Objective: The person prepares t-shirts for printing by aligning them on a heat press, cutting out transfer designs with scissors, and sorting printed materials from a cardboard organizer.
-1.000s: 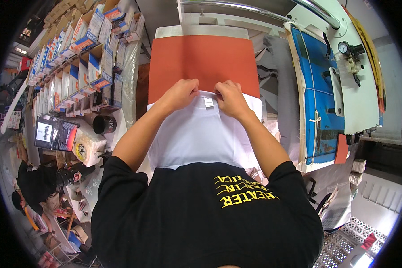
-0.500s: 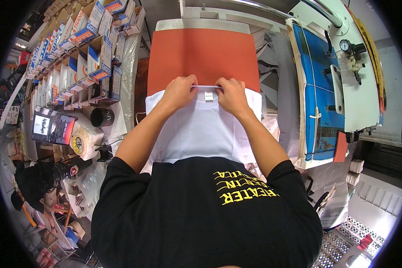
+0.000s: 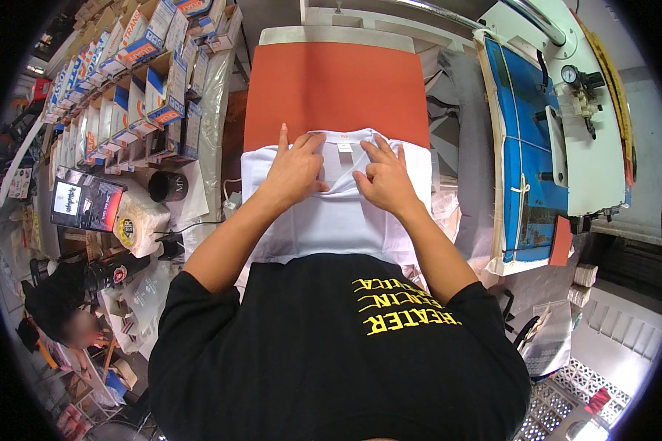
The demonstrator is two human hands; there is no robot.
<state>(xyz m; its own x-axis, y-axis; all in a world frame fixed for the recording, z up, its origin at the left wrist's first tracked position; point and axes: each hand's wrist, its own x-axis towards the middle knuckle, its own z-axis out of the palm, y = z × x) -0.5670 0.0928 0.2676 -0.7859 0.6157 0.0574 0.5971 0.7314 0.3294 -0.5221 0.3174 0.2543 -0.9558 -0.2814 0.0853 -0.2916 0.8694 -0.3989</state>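
White shirt (image 3: 338,213), collar edge on orange pad (image 3: 336,88)

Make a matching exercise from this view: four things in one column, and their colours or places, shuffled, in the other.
Things:
1. press pad
2. garment
3. left hand
4. cardboard boxes

Descriptions:
A. white, spread over the pad's near edge
B. orange, flat
C. stacked along the person's left
D. resting on the cloth, left of the neck label

Pairs: 1-B, 2-A, 3-D, 4-C

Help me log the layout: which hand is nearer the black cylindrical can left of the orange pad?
Left. The left hand rests on the white shirt, on the side toward the black cylindrical can; the right hand lies farther across.
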